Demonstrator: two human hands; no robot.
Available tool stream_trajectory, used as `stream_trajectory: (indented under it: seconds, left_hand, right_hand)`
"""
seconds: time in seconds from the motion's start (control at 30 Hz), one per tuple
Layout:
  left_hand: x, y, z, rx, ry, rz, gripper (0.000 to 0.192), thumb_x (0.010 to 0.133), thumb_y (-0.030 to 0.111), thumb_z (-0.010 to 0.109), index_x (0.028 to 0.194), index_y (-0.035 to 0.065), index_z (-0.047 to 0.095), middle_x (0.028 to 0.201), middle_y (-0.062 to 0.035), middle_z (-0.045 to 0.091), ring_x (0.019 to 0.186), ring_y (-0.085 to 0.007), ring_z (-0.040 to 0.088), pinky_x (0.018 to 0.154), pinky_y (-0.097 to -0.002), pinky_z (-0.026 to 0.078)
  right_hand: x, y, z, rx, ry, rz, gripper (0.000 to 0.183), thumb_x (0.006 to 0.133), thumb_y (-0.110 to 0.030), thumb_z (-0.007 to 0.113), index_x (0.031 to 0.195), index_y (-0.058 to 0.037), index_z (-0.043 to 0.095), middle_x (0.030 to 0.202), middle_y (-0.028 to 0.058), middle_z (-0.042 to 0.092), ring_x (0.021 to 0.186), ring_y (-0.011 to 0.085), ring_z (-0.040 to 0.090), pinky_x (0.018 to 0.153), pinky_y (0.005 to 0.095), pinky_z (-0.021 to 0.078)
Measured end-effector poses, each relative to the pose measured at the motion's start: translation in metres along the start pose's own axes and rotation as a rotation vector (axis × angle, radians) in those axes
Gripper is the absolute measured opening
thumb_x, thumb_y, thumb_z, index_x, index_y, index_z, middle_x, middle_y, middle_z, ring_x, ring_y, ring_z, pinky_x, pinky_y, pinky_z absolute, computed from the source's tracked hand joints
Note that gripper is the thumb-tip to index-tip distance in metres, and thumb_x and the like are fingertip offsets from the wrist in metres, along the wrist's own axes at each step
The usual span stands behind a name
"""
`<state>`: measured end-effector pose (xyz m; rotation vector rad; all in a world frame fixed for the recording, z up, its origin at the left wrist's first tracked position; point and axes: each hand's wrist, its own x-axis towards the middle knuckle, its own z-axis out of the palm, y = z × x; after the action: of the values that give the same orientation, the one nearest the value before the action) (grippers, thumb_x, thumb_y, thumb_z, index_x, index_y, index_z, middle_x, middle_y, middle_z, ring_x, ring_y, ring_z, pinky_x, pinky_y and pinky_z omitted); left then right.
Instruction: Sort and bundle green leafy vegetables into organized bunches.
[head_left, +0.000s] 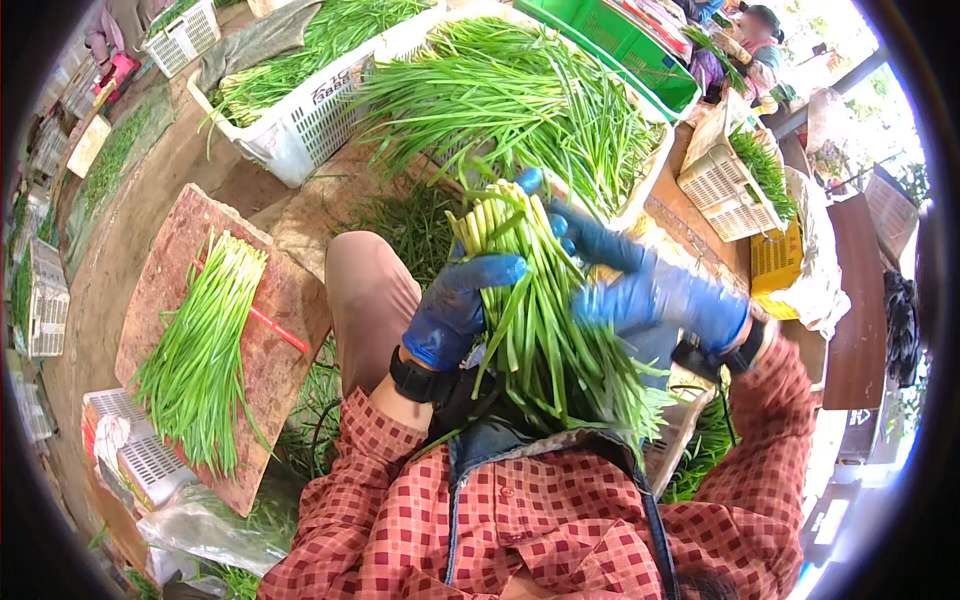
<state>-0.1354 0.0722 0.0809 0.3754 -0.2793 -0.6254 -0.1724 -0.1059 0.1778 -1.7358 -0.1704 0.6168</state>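
Observation:
My left hand, in a blue glove, is closed around a thick bunch of garlic chives above my lap. The pale cut ends point up and away from me, while the green leaves hang down to the right toward my apron. On the bunch's right side is my right hand, gloved in blue too and blurred, its fingers apart against or just beside the stalks. A second chive bundle lies on a reddish-brown board to my left, across a red strip.
Ahead stand a white crate and another crate, both heaped with chives, by a green crate. At right are a cream crate and a yellow crate. Loose leaves litter the ground. A person sits far right.

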Motion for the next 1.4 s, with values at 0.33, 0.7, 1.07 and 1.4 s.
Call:
stream_trajectory:
  seconds: [0.33,0.7,1.07,1.4]
  left_hand:
    - [0.037,0.013,0.055,0.260,0.307,0.137,0.032,0.080,0.012,0.066,0.111,0.0070,0.056,0.093,-0.0012,0.061,0.081,-0.0115,0.062,0.072,-0.0282,0.052]
    - [0.014,0.058,0.056,1.175,-0.216,0.018,0.054,0.088,0.026,0.059,0.135,0.0061,0.041,0.133,-0.0071,0.046,0.122,-0.0192,0.041,0.104,-0.0319,0.033]
    - [0.010,0.051,0.045,1.212,0.165,-0.294,0.052,0.074,0.006,0.068,0.123,0.0044,0.049,0.110,-0.0040,0.058,0.096,-0.0139,0.056,0.082,-0.0295,0.049]
    - [0.000,0.106,0.072,1.125,0.357,-0.399,0.048,0.073,0.004,0.058,0.120,0.0017,0.052,0.106,-0.0081,0.061,0.091,-0.0184,0.060,0.076,-0.0308,0.052]
  right_hand:
    - [0.026,0.056,0.031,0.312,0.269,-0.231,0.089,0.067,-0.002,0.077,0.141,-0.0085,0.028,0.124,0.0029,0.051,0.109,0.0110,0.047,0.095,0.0285,0.0399]
    - [0.028,-0.030,-0.016,0.768,0.312,-0.510,0.033,0.080,-0.009,0.063,0.112,-0.0019,0.056,0.103,0.0057,0.062,0.089,0.0137,0.060,0.079,0.0295,0.0493]
    - [0.088,-0.016,0.016,0.979,0.526,-0.815,0.034,0.081,-0.013,0.066,0.113,-0.0058,0.055,0.097,0.0024,0.062,0.081,0.0112,0.058,0.072,0.0269,0.0492]
    - [-0.009,0.040,-0.060,-0.353,0.691,-0.101,0.063,0.083,-0.043,0.060,0.127,-0.0008,0.045,0.122,0.0150,0.056,0.111,0.0225,0.056,0.090,0.0320,0.0457]
